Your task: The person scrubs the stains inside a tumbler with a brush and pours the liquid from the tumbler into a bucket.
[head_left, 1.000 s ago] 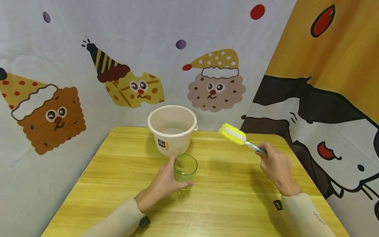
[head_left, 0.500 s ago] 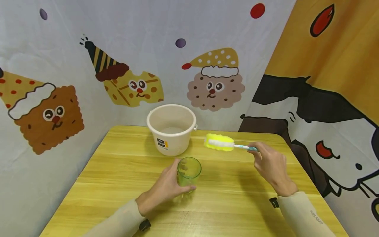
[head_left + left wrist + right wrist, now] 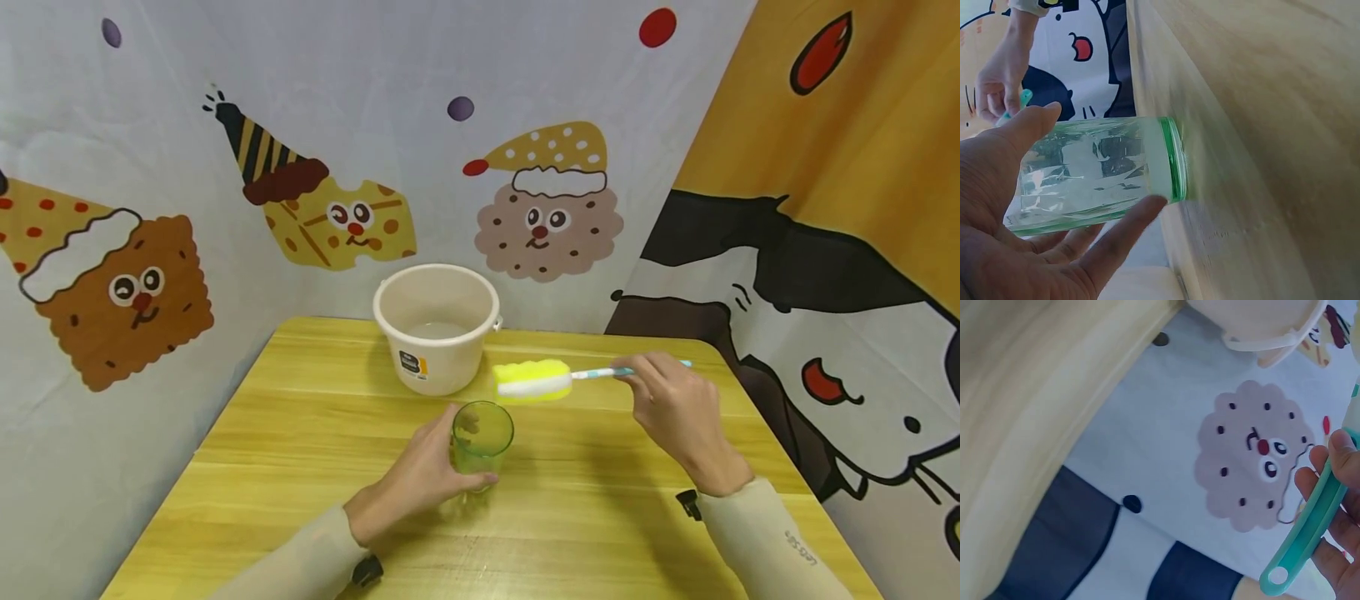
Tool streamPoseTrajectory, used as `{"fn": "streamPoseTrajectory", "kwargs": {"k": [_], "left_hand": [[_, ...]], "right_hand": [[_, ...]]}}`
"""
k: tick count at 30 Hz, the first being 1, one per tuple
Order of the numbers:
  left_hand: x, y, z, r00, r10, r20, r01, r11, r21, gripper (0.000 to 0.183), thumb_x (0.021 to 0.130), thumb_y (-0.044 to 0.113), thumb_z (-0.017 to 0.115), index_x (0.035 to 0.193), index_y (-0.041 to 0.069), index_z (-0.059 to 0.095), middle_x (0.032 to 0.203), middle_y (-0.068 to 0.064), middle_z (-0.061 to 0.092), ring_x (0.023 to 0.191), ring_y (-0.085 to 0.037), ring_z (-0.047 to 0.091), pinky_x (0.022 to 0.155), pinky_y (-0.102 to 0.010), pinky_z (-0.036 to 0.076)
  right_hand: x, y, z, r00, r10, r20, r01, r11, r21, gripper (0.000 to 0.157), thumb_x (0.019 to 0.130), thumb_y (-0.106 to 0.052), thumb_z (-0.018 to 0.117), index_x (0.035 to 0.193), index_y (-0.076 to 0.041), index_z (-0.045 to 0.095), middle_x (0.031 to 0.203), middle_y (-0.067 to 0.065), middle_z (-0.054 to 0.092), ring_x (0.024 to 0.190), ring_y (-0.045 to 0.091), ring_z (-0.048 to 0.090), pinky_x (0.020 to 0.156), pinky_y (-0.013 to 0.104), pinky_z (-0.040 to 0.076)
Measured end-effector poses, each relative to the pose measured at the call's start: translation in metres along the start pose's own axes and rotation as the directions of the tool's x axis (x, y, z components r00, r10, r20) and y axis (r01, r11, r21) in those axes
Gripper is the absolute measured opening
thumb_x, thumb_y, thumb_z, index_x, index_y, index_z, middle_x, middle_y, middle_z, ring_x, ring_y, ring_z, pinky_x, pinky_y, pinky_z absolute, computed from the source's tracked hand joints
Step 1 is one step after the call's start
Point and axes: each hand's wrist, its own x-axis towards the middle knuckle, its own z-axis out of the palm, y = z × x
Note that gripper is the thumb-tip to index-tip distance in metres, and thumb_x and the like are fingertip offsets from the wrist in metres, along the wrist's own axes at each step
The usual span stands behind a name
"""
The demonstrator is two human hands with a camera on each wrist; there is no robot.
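Observation:
My left hand [image 3: 416,471] is wrapped around a clear green drinking glass [image 3: 483,446], thumb on one side and fingers on the other. The glass stands upright, its base on or just above the table; in the left wrist view, that thick green base [image 3: 1174,159] faces the wood. My right hand [image 3: 675,408] grips a bottle brush by its handle, holding it in the air. The brush's yellow-and-white sponge head [image 3: 532,383] points left, above and slightly right of the glass mouth, apart from it. The right wrist view shows the teal handle [image 3: 1304,534] between thumb and fingers.
A cream bucket [image 3: 442,367] with some liquid at its bottom stands behind the glass, near the back edge of the wooden table [image 3: 570,533]. A cloth backdrop [image 3: 442,50] printed with cartoon figures hangs around the table.
The right hand has brought the brush left and lower, and its sponge head has swung level, closer to the glass. My left hand and the glass have shifted slightly right and nearer.

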Motion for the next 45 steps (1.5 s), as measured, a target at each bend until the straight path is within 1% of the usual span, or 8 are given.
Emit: {"fn": "streamPoseTrajectory", "kwargs": {"k": [10,16,21,27,32,38,42,45], "left_hand": [[0.004,0.002,-0.001,0.998,-0.043,0.052,0.045,0.998,-0.036,0.09,0.08,0.042,0.11,0.147,0.012,0.058,0.14,-0.011,0.079,0.127,-0.029,0.078,0.11,-0.052,0.068],[0.006,-0.001,0.0,0.997,-0.045,0.063,0.047,0.999,-0.028,0.091,0.08,0.044,0.11,0.145,0.011,0.057,0.136,-0.013,0.081,0.122,-0.028,0.079,0.106,-0.05,0.068],[0.005,0.0,0.0,0.997,-0.037,0.073,0.041,0.998,-0.055,0.098,0.08,0.042,0.11,0.154,0.01,0.054,0.139,-0.016,0.081,0.124,-0.03,0.08,0.107,-0.051,0.068],[0.005,0.0,-0.001,0.996,-0.03,0.078,0.036,0.996,-0.077,0.108,0.08,0.039,0.11,0.164,0.009,0.048,0.148,-0.019,0.078,0.128,-0.033,0.08,0.111,-0.054,0.068],[0.005,-0.002,0.0,0.997,-0.021,0.074,0.027,0.997,-0.079,0.107,0.08,0.039,0.11,0.163,0.01,0.048,0.148,-0.017,0.078,0.129,-0.031,0.08,0.111,-0.053,0.068],[0.005,-0.002,0.0,0.998,-0.002,0.068,0.007,0.997,-0.08,0.104,0.08,0.034,0.11,0.162,0.013,0.049,0.148,-0.013,0.079,0.13,-0.029,0.08,0.111,-0.05,0.069],[0.005,-0.002,0.0,0.997,0.002,0.073,0.004,0.996,-0.086,0.103,0.081,0.031,0.11,0.162,0.015,0.049,0.148,-0.011,0.078,0.13,-0.028,0.079,0.11,-0.048,0.069],[0.005,-0.002,0.0,0.997,0.005,0.076,0.001,0.997,-0.082,0.102,0.082,0.031,0.109,0.162,0.015,0.049,0.148,-0.011,0.078,0.13,-0.028,0.08,0.108,-0.048,0.07]], "right_hand": [[0.024,-0.009,-0.01,0.995,-0.092,-0.045,0.093,0.996,0.018,0.024,0.093,0.003,0.091,0.109,-0.013,0.083,0.096,0.009,0.083,0.078,0.032,0.079,0.058,0.048,0.063],[0.036,-0.012,-0.017,0.989,-0.141,-0.043,0.142,0.99,0.01,0.022,0.094,0.008,0.087,0.107,-0.009,0.085,0.099,0.01,0.085,0.084,0.034,0.08,0.07,0.049,0.069],[0.046,-0.017,-0.024,0.979,-0.204,-0.018,0.204,0.979,0.0,0.029,0.092,0.017,0.083,0.109,-0.007,0.084,0.103,0.012,0.084,0.091,0.035,0.08,0.086,0.052,0.07],[0.056,-0.021,-0.029,0.96,-0.277,0.036,0.277,0.961,-0.017,0.04,0.086,0.024,0.081,0.112,-0.006,0.084,0.106,0.013,0.085,0.098,0.036,0.08,0.096,0.055,0.07],[0.065,-0.027,-0.032,0.945,-0.322,0.064,0.324,0.946,-0.024,0.041,0.087,0.023,0.078,0.114,-0.007,0.085,0.108,0.011,0.085,0.101,0.036,0.078,0.098,0.053,0.068],[0.077,-0.036,-0.034,0.918,-0.395,0.02,0.395,0.918,-0.003,0.04,0.089,0.025,0.073,0.112,-0.006,0.083,0.107,0.013,0.084,0.099,0.038,0.077,0.098,0.056,0.065],[0.086,-0.043,-0.036,0.897,-0.441,0.003,0.441,0.897,-0.004,0.035,0.094,0.024,0.071,0.113,-0.004,0.081,0.108,0.013,0.083,0.099,0.039,0.077,0.103,0.057,0.063],[0.092,-0.047,-0.037,0.885,-0.466,0.01,0.466,0.884,-0.03,0.03,0.098,0.02,0.075,0.114,-0.005,0.081,0.109,0.012,0.084,0.101,0.037,0.077,0.108,0.056,0.062]]}}
